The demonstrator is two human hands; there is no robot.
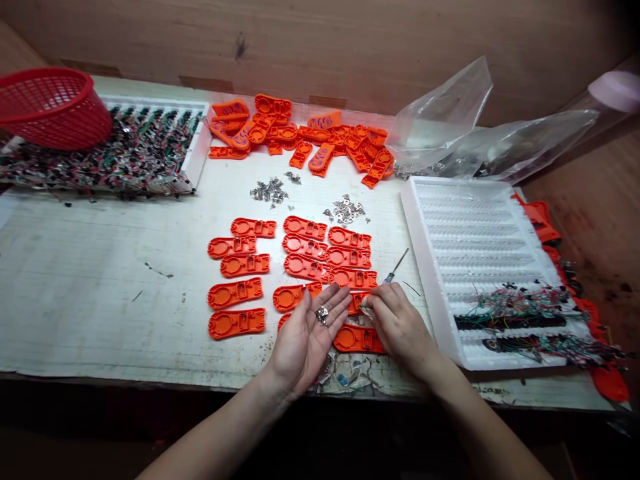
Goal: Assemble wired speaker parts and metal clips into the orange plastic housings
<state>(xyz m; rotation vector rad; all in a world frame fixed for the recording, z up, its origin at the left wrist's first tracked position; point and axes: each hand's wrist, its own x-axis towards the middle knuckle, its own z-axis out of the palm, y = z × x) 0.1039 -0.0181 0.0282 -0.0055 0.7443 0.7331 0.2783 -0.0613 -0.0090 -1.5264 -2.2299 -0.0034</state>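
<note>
My left hand [313, 340] is palm up and slightly cupped, carrying several small shiny metal pieces [323, 315] at the base of the fingers. My right hand [403, 327] is closed in a pinch over an orange plastic shell [357, 304] in the right column; what its fingertips hold is hidden. Just beyond its knuckles is a screwdriver [397, 267], its handle partly covered by the hand. Below the fingertips lies another orange shell [357, 339], hollow side up. More open shells [243, 265] are set out in three rough columns, some partly under my left hand.
Two piles of metal pieces [270, 191] [346, 211] lie beyond the shells, before a heap of orange parts [320, 137]. A white foam tray [425, 280] with wired parts stands right, by clear bags [443, 123]. At left, a red basket [60, 110] sits on another wire-filled tray [199, 150].
</note>
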